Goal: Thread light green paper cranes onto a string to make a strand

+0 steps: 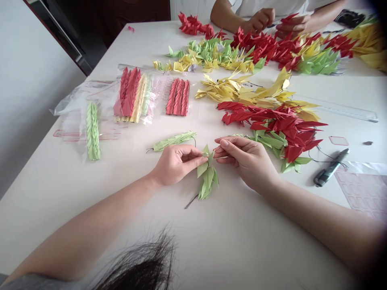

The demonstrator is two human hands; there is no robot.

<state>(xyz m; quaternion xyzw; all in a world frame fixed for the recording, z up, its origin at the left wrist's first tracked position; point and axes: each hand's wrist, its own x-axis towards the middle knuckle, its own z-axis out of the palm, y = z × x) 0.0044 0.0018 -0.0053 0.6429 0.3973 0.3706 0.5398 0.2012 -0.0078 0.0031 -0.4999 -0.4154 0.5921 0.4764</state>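
**Held item:** a small bunch of green paper cranes [207,175] strung on dark thread, sitting between the two hands at the grip. A loose thread end [190,201] trails just below it, toward the person.

**Left hand** [178,165]: clenched in a pinch, thumb and bent fingers closed on the top of the bunch.

**Right hand** [246,161]: also pinching, fingertips closed on the bunch from the opposite side.

**Around the grip, on the white table** [229,237]:
- Just beyond the left hand: a strand of pale green paper cranes [173,141], apart from the hand.
- Just beyond the right hand: a heap of red and green cranes [287,135].
- Farther beyond the grip: a heap of yellow cranes [242,90].
- Left of the grip: clear plastic bags [133,94] holding stacked red, yellow and green strands.
- Right of the grip: a dark pen [331,167] and, farther off, a clear ruler [335,108].
- Far side, well beyond the grip: a second person's hand [261,20] near more heaped cranes [260,48].
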